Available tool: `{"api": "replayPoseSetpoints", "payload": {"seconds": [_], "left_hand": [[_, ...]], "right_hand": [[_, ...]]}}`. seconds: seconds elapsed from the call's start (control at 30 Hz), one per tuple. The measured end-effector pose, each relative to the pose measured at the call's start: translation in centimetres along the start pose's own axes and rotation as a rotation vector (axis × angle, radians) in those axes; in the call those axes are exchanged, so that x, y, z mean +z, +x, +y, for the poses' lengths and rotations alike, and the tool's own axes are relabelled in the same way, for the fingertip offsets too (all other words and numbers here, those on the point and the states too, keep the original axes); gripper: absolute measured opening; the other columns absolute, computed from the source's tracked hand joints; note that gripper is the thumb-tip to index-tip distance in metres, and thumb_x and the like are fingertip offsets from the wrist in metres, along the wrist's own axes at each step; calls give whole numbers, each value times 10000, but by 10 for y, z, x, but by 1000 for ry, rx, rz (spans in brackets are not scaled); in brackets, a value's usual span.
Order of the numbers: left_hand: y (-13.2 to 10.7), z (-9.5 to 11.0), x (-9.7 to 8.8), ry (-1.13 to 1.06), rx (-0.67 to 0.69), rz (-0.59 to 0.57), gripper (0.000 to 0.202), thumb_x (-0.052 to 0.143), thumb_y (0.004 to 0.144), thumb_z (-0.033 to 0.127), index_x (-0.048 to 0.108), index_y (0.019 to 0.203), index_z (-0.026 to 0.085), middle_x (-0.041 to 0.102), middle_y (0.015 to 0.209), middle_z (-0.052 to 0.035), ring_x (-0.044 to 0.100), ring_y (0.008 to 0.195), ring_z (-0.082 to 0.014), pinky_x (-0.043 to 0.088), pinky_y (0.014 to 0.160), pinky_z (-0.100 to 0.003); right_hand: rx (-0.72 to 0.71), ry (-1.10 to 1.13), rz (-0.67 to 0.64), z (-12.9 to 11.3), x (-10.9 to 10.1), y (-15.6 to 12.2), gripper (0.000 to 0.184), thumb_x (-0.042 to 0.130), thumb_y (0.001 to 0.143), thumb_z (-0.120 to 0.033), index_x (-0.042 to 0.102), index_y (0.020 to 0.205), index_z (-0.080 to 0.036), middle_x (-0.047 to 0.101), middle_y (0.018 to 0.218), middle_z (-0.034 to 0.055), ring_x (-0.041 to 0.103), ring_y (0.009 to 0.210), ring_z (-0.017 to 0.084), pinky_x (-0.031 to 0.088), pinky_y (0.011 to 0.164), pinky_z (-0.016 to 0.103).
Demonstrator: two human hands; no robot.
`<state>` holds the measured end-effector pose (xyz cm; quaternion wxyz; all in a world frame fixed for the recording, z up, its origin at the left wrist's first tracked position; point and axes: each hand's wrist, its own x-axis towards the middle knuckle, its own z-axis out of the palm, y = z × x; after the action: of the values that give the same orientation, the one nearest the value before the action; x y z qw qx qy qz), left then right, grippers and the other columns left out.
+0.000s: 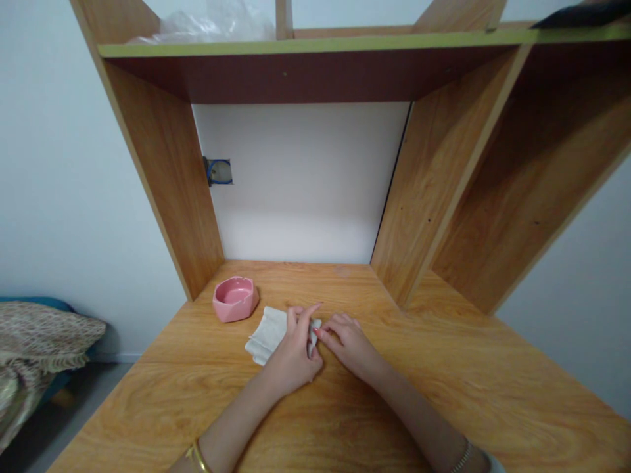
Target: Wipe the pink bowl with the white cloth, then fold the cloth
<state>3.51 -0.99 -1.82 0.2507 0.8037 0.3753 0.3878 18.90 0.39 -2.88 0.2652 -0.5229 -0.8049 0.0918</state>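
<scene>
A thin white cloth (269,334), perhaps a paper tissue, lies creased on the wooden desk. My left hand (294,355) is over its right part, fingers bent and closed on it, with the index finger sticking out. Close by on the right, my right hand (349,345) has its thumb and curled fingers at the cloth's right edge; the exact pinch is hard to see. Behind and left of the cloth stands a pink faceted ashtray (236,309), apart from both hands.
Upright wooden panels (409,197) rise from the desk (305,427) on both sides of a white back board (305,184) with a socket opening (219,172). A shelf (305,75) hangs above, with clear plastic (217,25) on it. A woven blanket (44,335) is at far left.
</scene>
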Motion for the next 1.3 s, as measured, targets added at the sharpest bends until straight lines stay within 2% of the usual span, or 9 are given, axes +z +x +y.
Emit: {"api": "replayPoseSetpoints", "payload": {"seconds": [0.17,0.3,0.47,0.63,0.83,0.97,1.07,1.2,1.3], "left_hand": [[-2,6,-1,-43,100,-94,690,448,642,-31,304,1251,260,311,1073,-49,460,846,-123,434,791,-268],[0,2,-12,65,140,-19,522,460,712,60,379,1203,220,350,1059,-58,403,1011,-175,356,906,-328],[9,-21,-36,286,-8,315,379,423,756,128,438,1129,187,369,1030,-69,388,1037,-204,338,902,-365],[14,-40,-58,451,-395,732,342,496,750,227,461,1089,216,393,1027,-57,372,1057,-246,281,924,-434],[14,-57,-70,84,-705,1073,384,521,736,281,443,1110,242,373,1091,-51,361,1106,-223,265,965,-381],[13,-66,-74,-55,-780,1100,376,536,723,273,459,1079,178,367,1122,-91,354,1134,-222,296,964,-341],[11,-72,-80,-73,-819,1112,446,558,704,279,420,1108,150,352,1152,-118,359,1138,-231,316,952,-347],[8,-82,-87,-66,-838,1118,514,585,676,249,369,1129,137,378,1140,-124,387,1122,-234,360,912,-359],[8,-88,-90,-50,-791,1080,476,587,677,236,385,1097,142,472,1015,-89,510,979,-214,442,802,-349]], "right_hand": [[62,20,-14,0,3,2,110,484,743,-209,566,677,-178,594,738,12,513,723,145,343,695,279],[130,-19,-2,8,-2,5,107,489,691,-195,526,592,-178,573,641,-9,511,654,130,345,630,236],[233,-68,25,33,-16,5,131,445,680,-180,498,560,-181,547,551,-27,499,533,106,325,497,191],[375,-227,130,57,-34,3,146,431,680,-189,512,560,-185,567,552,4,512,536,136,311,485,218],[444,-446,238,72,-52,-3,206,406,733,-151,608,692,-149,613,744,132,547,724,234,351,636,314],[447,-515,278,71,-53,-3,274,382,769,-131,609,916,-88,591,862,179,521,834,271,351,712,356],[354,-498,265,60,-46,-1,299,412,796,-211,570,1033,-121,582,940,139,496,901,254,343,771,348],[151,-392,128,39,-33,1,322,452,797,-376,583,1016,-179,594,951,95,484,934,245,326,796,351],[126,-388,45,30,-28,1,357,530,741,-424,594,1001,-187,599,974,95,476,956,268,319,792,370]]}}
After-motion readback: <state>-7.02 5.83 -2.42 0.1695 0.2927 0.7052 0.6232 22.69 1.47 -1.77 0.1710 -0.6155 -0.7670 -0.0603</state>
